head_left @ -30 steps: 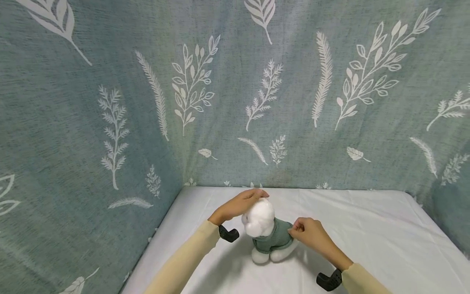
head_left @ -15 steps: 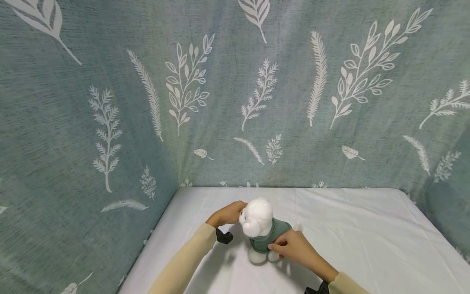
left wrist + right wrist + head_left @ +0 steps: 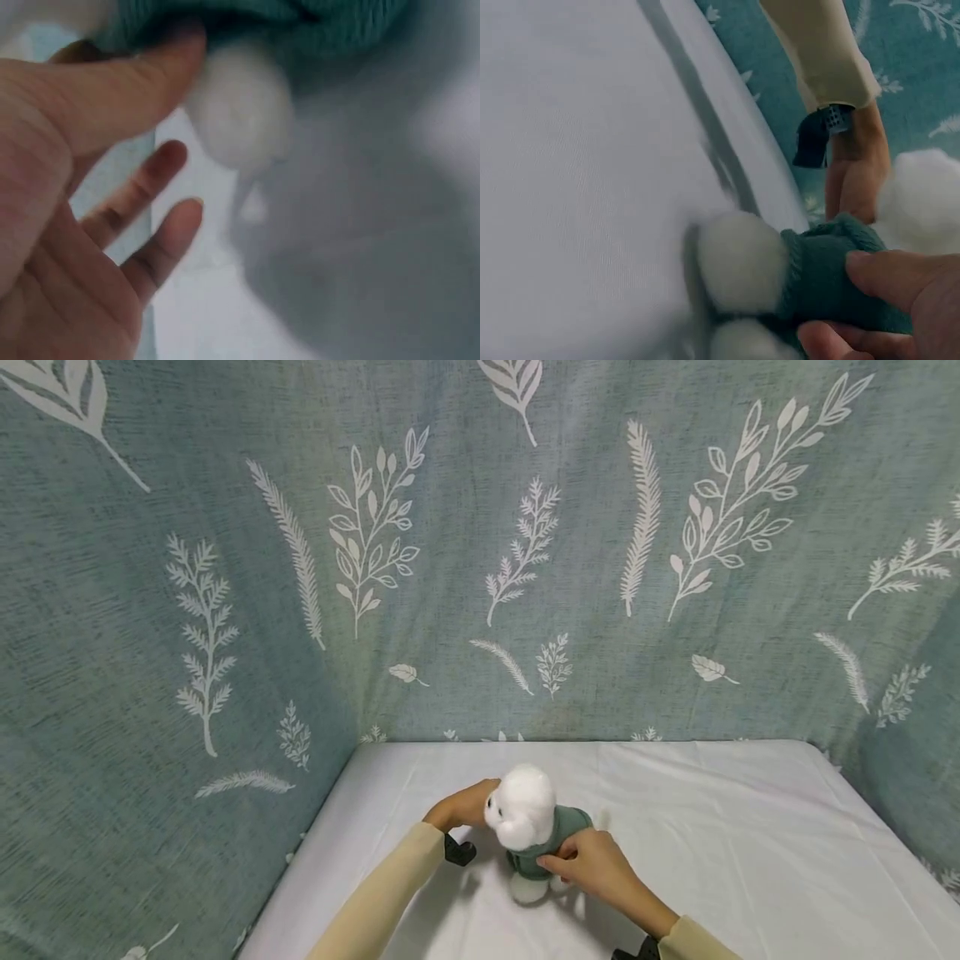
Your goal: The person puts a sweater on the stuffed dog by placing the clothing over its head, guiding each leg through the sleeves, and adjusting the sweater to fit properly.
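A white plush dog (image 3: pixel 527 797) in a green knitted sweater (image 3: pixel 572 821) stands upright on the white cloth, its face toward the left. My left hand (image 3: pixel 462 805) is at its front, partly hidden behind the head. In the left wrist view the thumb and a mostly hidden finger pinch the sweater's lower edge beside a white paw (image 3: pixel 244 112); two other fingers extend free. From the right, my right hand (image 3: pixel 598 864) grips the sweater's near side, the thumb pressed on the knit and fingers below, as the right wrist view shows.
A white cloth (image 3: pixel 697 843) covers the table. Blue-green curtains (image 3: pixel 450 568) with white leaf prints hang behind it and along both sides. Black camera straps (image 3: pixel 459 850) sit on the wrists below cream sleeves.
My left hand has come down from the top of the dog's head to its front. The right hand has moved from the sweater's rear edge to its near side, toward the left.
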`<action>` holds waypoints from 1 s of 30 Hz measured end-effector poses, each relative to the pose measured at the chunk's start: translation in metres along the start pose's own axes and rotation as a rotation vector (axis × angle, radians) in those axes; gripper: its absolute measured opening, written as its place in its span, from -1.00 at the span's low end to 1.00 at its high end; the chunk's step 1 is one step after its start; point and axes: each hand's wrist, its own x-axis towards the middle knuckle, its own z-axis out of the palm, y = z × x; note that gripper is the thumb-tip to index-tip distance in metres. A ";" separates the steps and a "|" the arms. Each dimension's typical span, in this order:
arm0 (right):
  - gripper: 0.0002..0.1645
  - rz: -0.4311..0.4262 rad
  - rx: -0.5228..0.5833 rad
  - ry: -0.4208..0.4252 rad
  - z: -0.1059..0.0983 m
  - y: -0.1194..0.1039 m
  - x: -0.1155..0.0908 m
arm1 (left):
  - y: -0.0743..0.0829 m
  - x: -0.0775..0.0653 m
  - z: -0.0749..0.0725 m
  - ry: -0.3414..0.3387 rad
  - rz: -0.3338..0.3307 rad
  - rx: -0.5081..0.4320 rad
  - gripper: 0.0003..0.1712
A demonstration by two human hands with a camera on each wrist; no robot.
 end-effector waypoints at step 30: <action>-0.72 -0.165 -0.148 0.126 -0.056 0.055 0.026 | 0.036 -0.003 0.066 0.447 -0.003 -0.004 -0.63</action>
